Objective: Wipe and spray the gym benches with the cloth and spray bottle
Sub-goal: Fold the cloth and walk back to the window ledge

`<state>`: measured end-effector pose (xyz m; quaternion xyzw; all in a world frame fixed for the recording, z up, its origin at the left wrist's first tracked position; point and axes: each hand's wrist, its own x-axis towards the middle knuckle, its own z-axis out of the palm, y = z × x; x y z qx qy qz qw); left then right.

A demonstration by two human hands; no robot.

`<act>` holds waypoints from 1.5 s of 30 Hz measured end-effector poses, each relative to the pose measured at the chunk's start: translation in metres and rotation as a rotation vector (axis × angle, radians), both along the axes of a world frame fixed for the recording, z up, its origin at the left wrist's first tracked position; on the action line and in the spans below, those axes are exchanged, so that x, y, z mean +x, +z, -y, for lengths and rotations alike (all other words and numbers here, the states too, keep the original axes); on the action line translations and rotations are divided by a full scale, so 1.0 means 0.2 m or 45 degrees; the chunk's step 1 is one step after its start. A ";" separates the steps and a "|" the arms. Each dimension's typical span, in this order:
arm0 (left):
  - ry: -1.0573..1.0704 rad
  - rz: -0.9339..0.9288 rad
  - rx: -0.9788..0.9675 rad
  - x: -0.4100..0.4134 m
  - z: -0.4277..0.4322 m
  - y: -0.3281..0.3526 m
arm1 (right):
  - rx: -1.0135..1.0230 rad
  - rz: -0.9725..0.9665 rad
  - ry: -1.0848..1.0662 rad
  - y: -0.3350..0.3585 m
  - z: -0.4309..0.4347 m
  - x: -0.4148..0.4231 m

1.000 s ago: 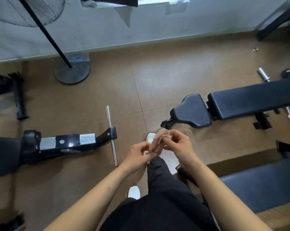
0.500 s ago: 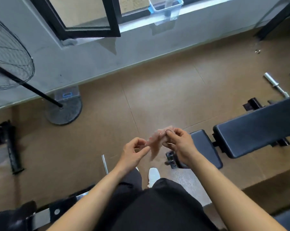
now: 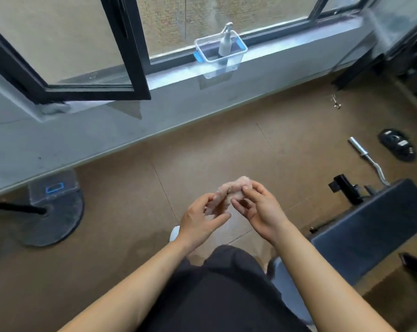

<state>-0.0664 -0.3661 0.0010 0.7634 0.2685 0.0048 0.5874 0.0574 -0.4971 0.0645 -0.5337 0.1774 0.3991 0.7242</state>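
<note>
A small pale pink cloth (image 3: 233, 189) is bunched between both hands at mid-frame, above the brown floor. My left hand (image 3: 201, 220) cups it from below-left and my right hand (image 3: 260, 210) pinches its top with the fingertips. A grey spray bottle (image 3: 224, 41) stands upright in a clear plastic box (image 3: 236, 59) with blue clips on the window sill, far ahead of the hands. A black padded gym bench (image 3: 370, 231) lies at the right, just beside my right forearm.
An open black-framed window (image 3: 121, 68) swings inward at upper left. A fan's round base (image 3: 56, 212) with a clear box stands at left. A curl bar (image 3: 368, 159) and a black weight plate (image 3: 396, 144) lie on the floor at right.
The view has tilted up toward the window, so the sill box and spray bottle now show fully. The left-hand bench has left the view. Both hands still work the cloth.
</note>
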 end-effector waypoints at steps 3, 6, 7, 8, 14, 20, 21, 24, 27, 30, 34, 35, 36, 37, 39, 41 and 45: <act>-0.107 0.020 0.086 0.30 -0.20 0.04 | 0.031 -0.005 -0.063 0.04 -0.16 0.23; -0.055 0.053 0.116 0.58 -0.35 0.08 | 0.024 0.015 -0.131 0.05 -0.27 0.47; -0.050 0.046 0.071 0.68 -0.41 0.07 | -0.012 0.036 -0.140 0.04 -0.30 0.56; -0.059 0.034 0.006 0.77 -0.46 0.07 | -0.065 0.078 -0.134 0.02 -0.32 0.65; -0.081 -0.079 -0.301 1.40 -0.75 0.02 | -0.396 0.352 0.096 -0.16 -0.49 1.25; 0.222 -0.206 -0.368 2.01 -1.05 0.02 | -0.559 0.490 0.454 -0.35 -0.75 1.86; 0.288 -0.220 -0.373 2.10 -1.11 0.01 | -0.565 0.498 0.526 -0.36 -0.80 1.95; 0.490 -0.265 -0.330 2.35 -1.33 -0.04 | -0.631 0.536 0.666 -0.41 -0.95 2.27; 0.664 -0.287 -0.236 2.56 -1.59 -0.11 | -0.669 0.561 0.712 -0.46 -1.11 2.56; 0.787 -0.351 -0.196 2.77 -1.88 -0.23 | -0.699 0.572 0.727 -0.52 -1.30 2.84; 0.862 -0.463 -0.160 3.03 -2.25 -0.45 | -0.767 0.627 0.729 -0.59 -1.58 3.13; 0.851 -0.500 -0.174 3.08 -2.33 -0.51 | -0.781 0.627 0.718 -0.61 -1.64 3.19; 0.831 -0.555 -0.206 3.13 -2.41 -0.58 | -0.788 0.617 0.709 -0.64 -1.71 3.26; 0.809 -0.603 -0.235 3.16 -2.48 -0.66 | -0.787 0.616 0.710 -0.65 -1.75 3.32; 0.779 -0.699 -0.282 3.21 -2.58 -0.78 | -0.796 0.638 0.732 -0.66 -1.85 3.43; 0.796 -0.739 -0.344 3.26 -2.60 -0.71 | -0.860 0.689 0.747 -0.67 -1.93 3.55; 0.692 -0.693 -0.383 3.34 -2.53 -0.55 | -1.051 0.892 0.853 -0.73 -2.05 3.84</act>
